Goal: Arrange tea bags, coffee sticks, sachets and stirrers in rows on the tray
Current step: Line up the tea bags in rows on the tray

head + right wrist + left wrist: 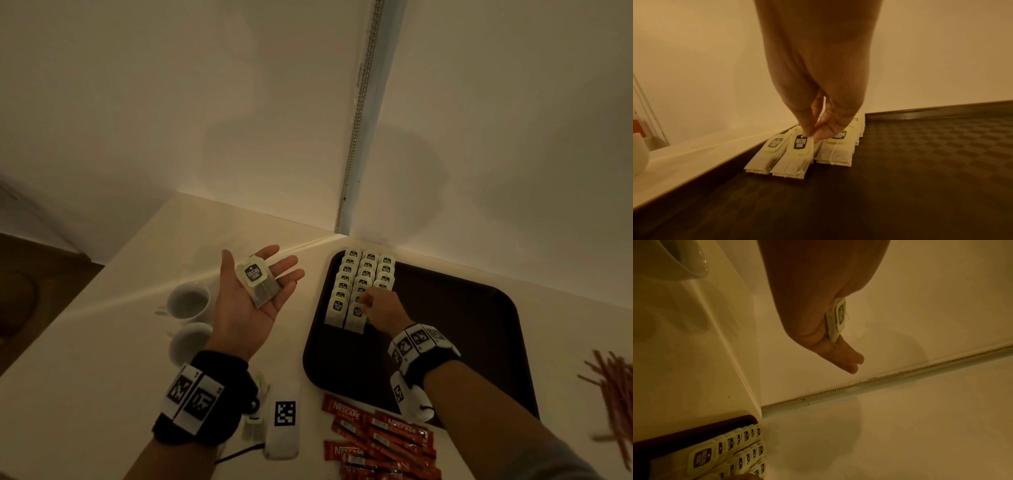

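Note:
A dark brown tray point(462, 308) lies at the right of the white counter. Three rows of overlapping tea bags point(366, 274) fill its far left corner. My right hand point(368, 303) pinches the top of the nearest tea bag point(356, 317) in the middle row; in the right wrist view thumb and forefinger point(807, 129) grip that tea bag's tag point(800, 143). My left hand point(260, 284) is held palm up, left of the tray, fingers straight, with a small stack of tea bags point(258, 282) lying on it. In the left wrist view that stack point(836, 318) shows edge-on.
Two white cups point(190, 301) stand left of my left hand. Red Nescafe coffee sticks point(380, 435) lie heaped at the near edge, below the tray. A pile of thin stirrers point(609, 394) lies at the far right. Walls close the counter's far side.

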`<state>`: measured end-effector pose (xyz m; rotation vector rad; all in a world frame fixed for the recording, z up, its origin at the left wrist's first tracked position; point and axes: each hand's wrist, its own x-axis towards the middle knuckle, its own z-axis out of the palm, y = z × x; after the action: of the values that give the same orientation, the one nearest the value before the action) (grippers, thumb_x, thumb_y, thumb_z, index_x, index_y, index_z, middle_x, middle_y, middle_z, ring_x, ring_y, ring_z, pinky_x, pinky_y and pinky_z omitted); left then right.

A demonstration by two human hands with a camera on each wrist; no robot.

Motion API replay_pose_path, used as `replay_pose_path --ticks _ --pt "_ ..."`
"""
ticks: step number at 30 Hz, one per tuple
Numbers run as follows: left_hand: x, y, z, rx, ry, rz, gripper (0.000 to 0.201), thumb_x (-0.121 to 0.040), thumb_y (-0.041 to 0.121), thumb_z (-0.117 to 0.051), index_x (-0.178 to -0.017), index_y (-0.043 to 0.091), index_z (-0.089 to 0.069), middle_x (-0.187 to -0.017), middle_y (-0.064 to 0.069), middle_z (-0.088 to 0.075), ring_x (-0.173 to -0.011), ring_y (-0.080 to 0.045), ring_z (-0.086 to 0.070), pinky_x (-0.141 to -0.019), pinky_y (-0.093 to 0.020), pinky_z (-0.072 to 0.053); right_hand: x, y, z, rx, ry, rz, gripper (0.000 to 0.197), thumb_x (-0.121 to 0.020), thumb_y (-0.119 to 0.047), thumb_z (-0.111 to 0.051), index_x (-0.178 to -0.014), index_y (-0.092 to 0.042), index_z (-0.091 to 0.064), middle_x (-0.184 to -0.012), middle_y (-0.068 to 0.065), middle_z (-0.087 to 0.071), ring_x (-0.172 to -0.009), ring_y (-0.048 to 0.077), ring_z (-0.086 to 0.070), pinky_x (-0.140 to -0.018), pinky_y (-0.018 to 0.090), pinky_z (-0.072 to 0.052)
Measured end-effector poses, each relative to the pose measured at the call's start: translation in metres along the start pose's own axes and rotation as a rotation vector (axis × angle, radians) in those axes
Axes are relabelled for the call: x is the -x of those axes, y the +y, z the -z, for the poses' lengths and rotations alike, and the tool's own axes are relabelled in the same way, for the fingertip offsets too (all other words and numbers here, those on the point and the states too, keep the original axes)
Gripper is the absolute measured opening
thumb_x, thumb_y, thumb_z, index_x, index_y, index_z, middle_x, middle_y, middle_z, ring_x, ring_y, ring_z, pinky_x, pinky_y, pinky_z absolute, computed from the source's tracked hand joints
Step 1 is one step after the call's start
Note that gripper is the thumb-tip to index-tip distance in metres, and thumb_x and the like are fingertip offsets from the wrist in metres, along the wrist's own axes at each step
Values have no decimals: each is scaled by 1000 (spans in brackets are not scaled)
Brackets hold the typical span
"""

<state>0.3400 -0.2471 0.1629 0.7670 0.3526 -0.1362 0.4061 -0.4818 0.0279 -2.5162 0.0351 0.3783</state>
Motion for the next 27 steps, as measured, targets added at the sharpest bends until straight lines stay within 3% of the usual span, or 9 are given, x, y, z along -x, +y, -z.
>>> replay_pose_path --ticks 4,8,11,15,17,20,22,24,27 --pt "0 -2 0 -9 -24 11 67 -94 63 -19 -104 12 -62 -90 -11 -74 -76 -23 -72 -57 -23 -57 -3 1 -2 5 -3 -2 12 -90 -6 -57 -100 -2 -63 -109 12 -63 -100 21 -58 -82 24 -46" --pt "0 -3 -1 -27 -63 35 69 -93 64 -17 -107 13 -61 -93 -12 -74 -77 -24 -72 -58 -24 -58 -5 2 -2 13 1 -18 12 -89 -7 -59 -100 -3 -62 -108 13 -63 -101 23 -59 -86 30 -50" --pt "0 -4 -4 -57 -100 79 73 -91 67 -15 -113 13 -59 -97 -17 -73 -81 -29 -72 -55 -23 -57 -3 -11 4 -41 106 -17 14 -89 -21 -61 -99 -10 -59 -104 8 -59 -93 18 -55 -82 31 -49" --pt "-3 -5 -11 -223 -190 122 83 -84 73 -9 -125 14 -50 -98 -24 -71 -74 -32 -72 -45 -25 -54 22 -80 44 -371 290 344 10 -93 -27 -55 -97 -20 -61 -90 -5 -53 -77 -1 -48 -71 15 -38" --pt "-6 -6 -16 -317 -232 107 89 -75 76 -12 -130 15 -49 -96 -24 -71 -71 -32 -71 -42 -25 -52 41 -117 69 -431 214 560 10 -92 -25 -58 -99 -23 -65 -90 -7 -53 -80 -7 -48 -70 7 -37" --pt "-8 -4 -27 -425 -299 48 94 -68 78 -13 -130 19 -52 -103 -24 -70 -75 -33 -71 -44 -24 -51 56 -151 93 -342 85 728 7 -85 -21 -67 -92 -22 -69 -85 -11 -54 -80 -7 -49 -73 9 -37" --pt "-5 0 -35 -446 -328 -9 86 -69 75 -15 -124 23 -55 -105 -17 -71 -83 -31 -71 -47 -24 -52 56 -161 105 -320 102 773 5 -83 -18 -69 -87 -15 -71 -81 -7 -60 -76 -1 -52 -73 15 -41" --pt "-1 2 -40 -440 -338 -119 63 -79 66 -30 -119 26 -56 -110 -3 -71 -97 -25 -70 -57 -24 -54 59 -169 118 -329 151 800 5 -83 -17 -68 -85 -12 -71 -79 -5 -65 -73 4 -55 -71 22 -46" --pt "3 2 -41 -422 -293 -328 29 -84 30 -60 -111 22 -61 -107 3 -71 -98 -19 -69 -66 -22 -53 69 -182 141 -308 243 873 6 -84 -16 -68 -85 -11 -71 -76 -7 -67 -69 3 -57 -68 18 -46"
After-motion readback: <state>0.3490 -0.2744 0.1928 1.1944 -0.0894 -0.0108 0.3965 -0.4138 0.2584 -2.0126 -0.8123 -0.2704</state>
